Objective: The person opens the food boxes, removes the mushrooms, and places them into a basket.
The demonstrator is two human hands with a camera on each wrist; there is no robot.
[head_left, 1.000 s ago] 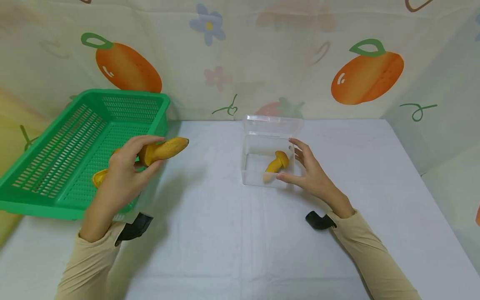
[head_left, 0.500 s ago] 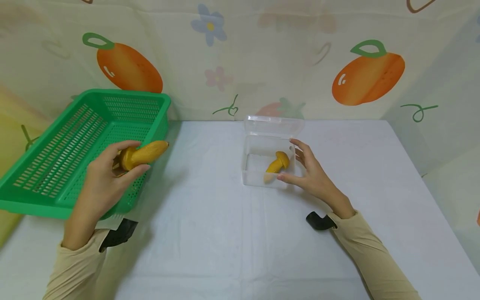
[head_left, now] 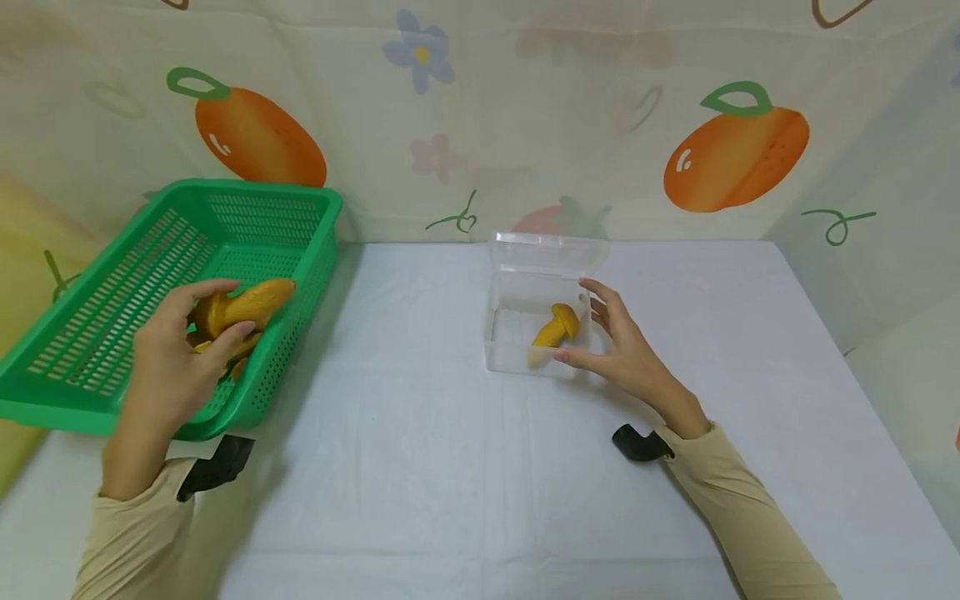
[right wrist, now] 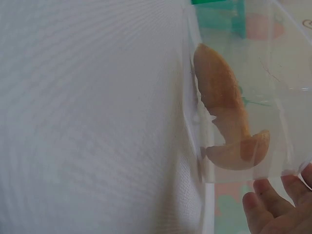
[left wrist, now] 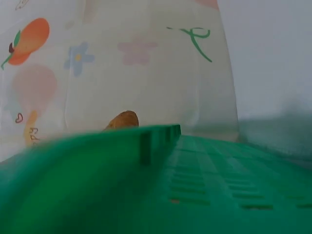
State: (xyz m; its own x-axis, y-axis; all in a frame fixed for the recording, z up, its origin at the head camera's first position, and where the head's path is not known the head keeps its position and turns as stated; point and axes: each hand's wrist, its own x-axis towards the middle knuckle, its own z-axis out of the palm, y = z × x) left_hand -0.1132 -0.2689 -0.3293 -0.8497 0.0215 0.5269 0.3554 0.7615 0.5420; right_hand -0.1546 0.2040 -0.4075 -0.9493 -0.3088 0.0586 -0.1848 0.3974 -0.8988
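My left hand (head_left: 168, 358) pinches a yellow-brown mushroom (head_left: 253, 303) between thumb and fingers, over the near right part of the green basket (head_left: 45, 422). Its stem points right, and my fingers partly cover the cap. Just below it, more yellow-brown pieces (head_left: 240, 367) show in the basket. In the left wrist view only a brown tip (left wrist: 126, 119) rises above the basket rim. My right hand (head_left: 630, 354) grips the right end of a clear plastic box (head_left: 506, 360), thumb at the front corner, fingers behind. Inside the box lies another mushroom (right wrist: 226, 109), cap toward my right hand.
The box's clear lid (head_left: 551, 250) stands raised at its back. A white cloth (head_left: 420, 467) covers the table, and a fruit-printed curtain (head_left: 495, 117) hangs directly behind. The basket's right wall (head_left: 300, 308) rises between my left hand and the middle of the table.
My left hand has moved left with the mushroom, from beyond the basket's right rim to over the basket. My right hand and the box have stayed in place.
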